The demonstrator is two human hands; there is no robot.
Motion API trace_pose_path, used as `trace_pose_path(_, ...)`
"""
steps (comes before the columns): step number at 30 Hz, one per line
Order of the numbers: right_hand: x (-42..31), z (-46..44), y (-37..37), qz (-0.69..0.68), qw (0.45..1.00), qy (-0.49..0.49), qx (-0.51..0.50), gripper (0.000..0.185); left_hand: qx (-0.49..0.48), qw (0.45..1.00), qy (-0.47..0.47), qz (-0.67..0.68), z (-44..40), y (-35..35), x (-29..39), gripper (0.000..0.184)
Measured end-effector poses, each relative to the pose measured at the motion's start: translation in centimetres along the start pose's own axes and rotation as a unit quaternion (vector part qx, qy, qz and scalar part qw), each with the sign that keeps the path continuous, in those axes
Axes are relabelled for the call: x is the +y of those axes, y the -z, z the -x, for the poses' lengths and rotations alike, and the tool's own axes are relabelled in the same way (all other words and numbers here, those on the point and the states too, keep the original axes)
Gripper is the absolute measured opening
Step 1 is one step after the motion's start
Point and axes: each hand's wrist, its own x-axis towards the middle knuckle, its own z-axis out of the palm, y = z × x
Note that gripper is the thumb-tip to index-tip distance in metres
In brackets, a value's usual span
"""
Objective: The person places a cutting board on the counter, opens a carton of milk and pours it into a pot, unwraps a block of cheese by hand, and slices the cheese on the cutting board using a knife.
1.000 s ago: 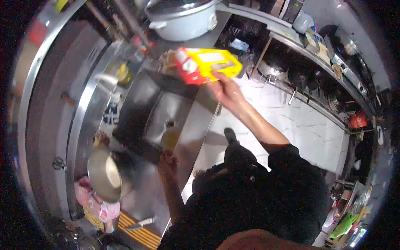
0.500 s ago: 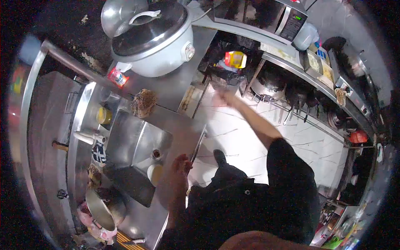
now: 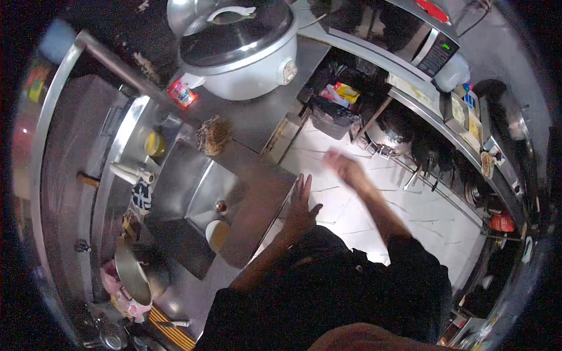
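Note:
My left hand point(image 3: 302, 202) is raised beside the counter edge, fingers spread, with nothing in it. My right hand point(image 3: 344, 165) is smeared by motion above the white floor, to the right of the left hand; its fingers cannot be made out. Beyond it stands a dark bin point(image 3: 332, 119) on the floor. A yellow and red packet point(image 3: 349, 92) lies at the top of the bin among other wrappers. To the left is the steel sink point(image 3: 193, 202), with a round pale-rimmed container point(image 3: 217, 235) at its near right edge.
A large rice cooker point(image 3: 246, 79) stands on the counter, with a red packet point(image 3: 182, 93) and a bristly brown scrubber point(image 3: 215, 136) nearby. A pot point(image 3: 133, 272) and a knife point(image 3: 174, 323) lie at the lower left. A microwave point(image 3: 404, 35) and a shelf of pans point(image 3: 389, 131) line the far side.
My right hand has drawn back from near the bin. The yellow and red packet sits lower, among the bin's wrappers. My left hand has moved right and forward from the sink's edge, its fingers now spread.

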Motion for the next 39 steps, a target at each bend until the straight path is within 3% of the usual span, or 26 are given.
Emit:
trace_pose_path(2, -6.1, -5.3, 0.9, -0.127, 0.987, 0.013, 0.099, 0.027, 0.003, 1.0, 0.01, -0.011, 0.7, -0.1, -2.6, 0.074)
trace_pose_path(3, -7.7, -6.7, 1.0, -0.118, 0.984, -0.038, 0.13, 0.022, 0.004, 1.0, 0.015, -0.018, 1.1, 0.1, -3.6, 0.071)
trace_pose_path(6, -1.2, -8.7, 7.4, 0.059, 0.979, -0.151, 0.127, 0.016, 0.065, 0.986, 0.015, -0.156, 3.7, 2.3, -3.2, 0.064)
trace_pose_path(8, 5.1, -6.4, 9.1, 0.144, 0.968, -0.169, 0.115, 0.016, 0.111, 0.988, 0.04, -0.095, 7.7, 0.0, -6.8, 0.059)
trace_pose_path(10, 9.3, -4.1, 9.5, 0.116, 0.975, -0.165, 0.089, 0.016, 0.132, 0.987, 0.081, -0.029, 10.8, -0.2, -8.7, 0.055)
trace_pose_path(11, 8.3, -2.0, 6.1, 0.07, 0.976, -0.177, 0.101, 0.012, 0.138, 0.984, 0.111, 0.008, 12.4, 0.4, -9.3, 0.053)
trace_pose_path(12, 9.7, -1.2, 6.2, 0.034, 0.985, -0.16, 0.061, 0.022, 0.153, 0.979, 0.132, 0.032, 14.0, 0.7, -9.5, 0.051)
trace_pose_path(13, 9.3, -1.0, 4.5, -0.037, 0.966, -0.213, 0.14, 0.032, 0.173, 0.972, 0.154, 0.049, 15.4, 1.4, -9.6, 0.049)
trace_pose_path(14, 10.1, -0.1, 2.2, 0.194, 0.949, -0.116, 0.219, 0.039, 0.195, 0.965, 0.166, 0.063, 16.8, 2.3, -9.2, 0.047)
trace_pose_path(18, 12.3, -1.1, -5.7, 0.291, 0.935, 0.147, 0.141, 0.049, 0.312, 0.933, 0.172, 0.052, 24.1, 7.2, -9.1, 0.04)
trace_pose_path(20, 11.3, 2.0, -12.8, 0.294, 0.928, 0.209, 0.097, 0.049, 0.382, 0.91, 0.162, 0.009, 28.8, 10.9, -7.9, 0.037)
trace_pose_path(23, 10.8, 7.5, -24.0, 0.282, 0.933, 0.224, 0.008, 0.047, 0.5, 0.851, 0.114, -0.111, 35.3, 19.2, -4.6, 0.033)
trace_pose_path(25, 14.1, 8.9, -28.6, 0.273, 0.922, 0.27, -0.056, 0.044, 0.561, 0.794, 0.099, -0.213, 39.1, 26.0, -0.6, 0.031)
trace_pose_path(26, 14.2, 11.2, -32.0, 0.212, 0.945, 0.228, -0.099, 0.043, 0.585, 0.759, 0.096, -0.27, 40.8, 29.8, 1.9, 0.031)
trace_pose_path(27, 14.5, 14.2, -35.2, 0.149, 0.961, 0.183, -0.142, 0.041, 0.592, 0.747, 0.151, -0.262, 42.6, 32.9, 2.3, 0.045)
trace_pose_path(28, 15.2, 15.8, -37.0, 0.182, 0.95, 0.194, -0.165, 0.04, 0.612, 0.714, 0.072, -0.331, 43.7, 36.8, 3.2, 0.045)
trace_pose_path(30, 16.6, 18.4, -39.6, 0.247, 0.922, 0.213, -0.211, 0.038, 0.648, 0.629, 0.036, -0.427, 44.7, 43.2, 3.7, 0.048)
trace_pose_path(33, 15.6, 21.8, -43.3, 0.233, 0.938, 0.16, -0.198, 0.037, 0.653, 0.57, 0.032, -0.497, 44.2, 51.5, 3.3, 0.06)
trace_pose_path(36, 14.7, 21.6, -44.5, 0.271, 0.927, 0.191, -0.175, 0.034, 0.665, 0.536, 0.087, -0.513, 41.5, 57.3, 2.7, 0.075)
trace_pose_path(39, 14.8, 19.4, -44.3, 0.297, 0.918, 0.211, -0.156, 0.032, 0.668, 0.467, 0.092, -0.572, 39.3, 61.3, 3.3, 0.078)
